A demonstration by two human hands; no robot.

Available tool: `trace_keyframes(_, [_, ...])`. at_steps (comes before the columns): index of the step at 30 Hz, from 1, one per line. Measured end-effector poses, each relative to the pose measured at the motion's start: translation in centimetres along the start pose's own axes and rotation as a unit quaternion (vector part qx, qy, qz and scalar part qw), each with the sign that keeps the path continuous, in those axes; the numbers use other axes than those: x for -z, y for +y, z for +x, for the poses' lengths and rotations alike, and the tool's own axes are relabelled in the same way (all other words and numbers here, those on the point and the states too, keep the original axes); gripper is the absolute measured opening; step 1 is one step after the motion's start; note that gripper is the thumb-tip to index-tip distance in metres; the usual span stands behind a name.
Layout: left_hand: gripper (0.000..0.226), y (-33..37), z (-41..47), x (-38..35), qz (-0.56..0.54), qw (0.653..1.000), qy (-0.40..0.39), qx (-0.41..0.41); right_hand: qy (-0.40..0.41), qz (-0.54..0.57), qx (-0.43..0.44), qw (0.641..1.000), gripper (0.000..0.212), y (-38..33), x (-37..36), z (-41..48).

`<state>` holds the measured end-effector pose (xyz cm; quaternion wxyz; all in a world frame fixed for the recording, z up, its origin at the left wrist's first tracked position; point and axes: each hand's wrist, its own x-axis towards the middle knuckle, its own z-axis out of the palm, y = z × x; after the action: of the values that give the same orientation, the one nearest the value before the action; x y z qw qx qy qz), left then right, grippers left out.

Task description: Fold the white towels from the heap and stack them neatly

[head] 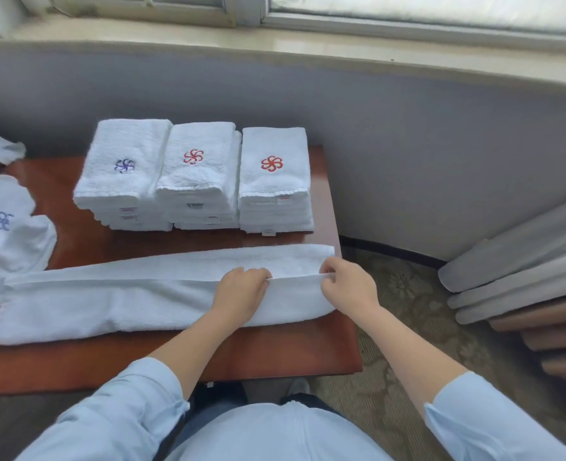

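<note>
A long white towel (108,301), folded lengthwise into a strip, lies across the front of the brown table (275,351). My left hand (243,289) and my right hand (348,284) both pinch the folded upper edge near the strip's right end, fingers curled over it. Behind the strip stand three stacks of folded white towels: the left stack (122,174) has a purple flower emblem, the middle stack (196,174) and the right stack (275,178) have red ones. The heap of unfolded towels (5,227) lies at the table's left edge.
A grey wall and a window sill (308,44) run behind the table. To the right, over patterned carpet (407,311), hang grey and brown curtain folds (524,277). The towel's right end reaches the table's right edge.
</note>
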<state>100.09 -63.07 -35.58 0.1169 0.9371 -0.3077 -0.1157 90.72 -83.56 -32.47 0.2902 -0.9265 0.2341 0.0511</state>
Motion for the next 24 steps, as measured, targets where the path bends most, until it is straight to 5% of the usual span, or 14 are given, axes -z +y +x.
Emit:
trace_keyframes(8, [0.022, -0.1, 4.6, -0.3, -0.006, 1.000, -0.006, 0.014, 0.015, -0.019, -0.040, 0.999, 0.039, 0.7, -0.3, 3.4])
trace_keyframes(13, [0.025, 0.0, 5.1, -2.3, 0.013, 0.999, -0.004, 0.029, 0.106, -0.096, 0.135, 0.980, 0.041, 0.9, -2.6, 1.7])
trace_keyframes(18, [0.048, 0.1, 4.4, -2.4, 0.022, 0.999, 0.011, 0.046, -0.125, -0.126, 0.126, 0.976, 0.055, 0.8, -5.7, 0.4])
trace_keyframes(24, [0.052, -2.2, 0.2, -1.6, 0.025, 0.998, -0.029, 0.041, -0.078, -0.089, 0.099, 0.988, 0.049, -1.6, -6.6, 0.5])
